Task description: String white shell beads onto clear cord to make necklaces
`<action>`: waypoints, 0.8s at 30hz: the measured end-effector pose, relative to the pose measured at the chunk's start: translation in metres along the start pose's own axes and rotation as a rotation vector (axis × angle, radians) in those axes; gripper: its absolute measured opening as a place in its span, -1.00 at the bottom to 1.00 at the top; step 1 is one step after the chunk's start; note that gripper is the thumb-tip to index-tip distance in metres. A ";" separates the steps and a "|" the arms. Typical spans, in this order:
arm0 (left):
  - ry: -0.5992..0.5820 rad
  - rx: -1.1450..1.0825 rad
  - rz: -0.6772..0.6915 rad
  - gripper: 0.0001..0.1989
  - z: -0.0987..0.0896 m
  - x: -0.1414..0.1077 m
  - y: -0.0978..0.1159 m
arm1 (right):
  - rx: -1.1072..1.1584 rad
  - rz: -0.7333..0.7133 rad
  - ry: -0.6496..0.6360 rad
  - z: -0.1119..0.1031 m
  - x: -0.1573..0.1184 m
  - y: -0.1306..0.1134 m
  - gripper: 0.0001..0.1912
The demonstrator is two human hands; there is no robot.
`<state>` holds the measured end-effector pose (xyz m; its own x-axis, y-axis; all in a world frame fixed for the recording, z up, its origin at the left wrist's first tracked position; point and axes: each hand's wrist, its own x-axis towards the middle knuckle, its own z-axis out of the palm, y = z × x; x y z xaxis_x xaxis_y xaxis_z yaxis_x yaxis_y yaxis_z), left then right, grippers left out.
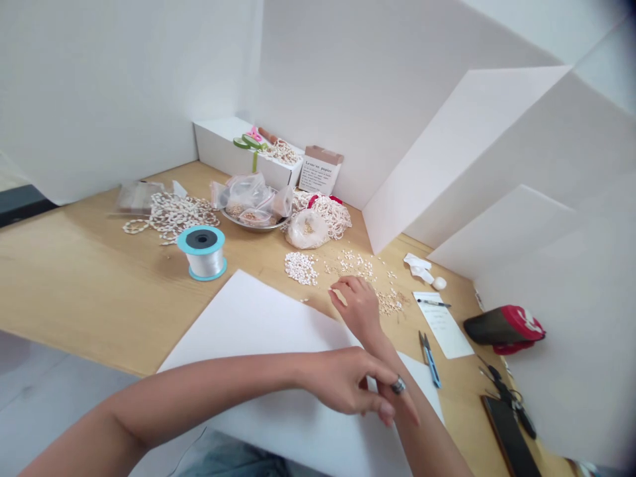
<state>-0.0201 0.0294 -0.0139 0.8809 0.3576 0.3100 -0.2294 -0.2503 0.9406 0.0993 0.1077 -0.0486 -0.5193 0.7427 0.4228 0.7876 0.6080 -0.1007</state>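
Note:
My right hand (358,305) is over the wooden table with its thumb and curved fingers apart. It is close to a pile of small white beads (300,267) and to scattered beige beads (389,303); nothing shows in its fingers. My left hand (355,383), with a ring on one finger, crosses my right forearm. Its index finger stretches along that forearm, and the thumb is apart below; the other fingers are mostly hidden. Under both arms lies a large white sheet (248,324).
A spool of clear thread (205,255) stands left, near strung beads (179,213). Bagged beads fill a metal bowl (258,228). Behind is a white box (218,142). On the right are blue snips (430,361), a note with a pen (444,328), a red-and-black pouch (497,330) and a phone (509,434).

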 end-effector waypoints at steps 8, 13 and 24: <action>-0.414 -0.741 -0.126 -0.68 -0.020 -0.007 0.007 | 0.041 0.001 -0.079 0.034 0.020 -0.011 -0.83; -0.772 -0.809 -0.193 -0.83 -0.022 -0.009 0.027 | 0.117 0.056 -0.111 0.049 0.024 -0.016 -0.84; -0.626 -0.756 -0.205 -0.61 -0.036 -0.015 0.023 | 0.415 0.261 -0.127 0.050 0.027 -0.017 -0.81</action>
<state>-0.0536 0.0502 0.0083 0.9421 -0.2629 0.2081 -0.0599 0.4787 0.8759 0.0557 0.1312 -0.0804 -0.3788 0.8976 0.2254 0.7120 0.4382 -0.5486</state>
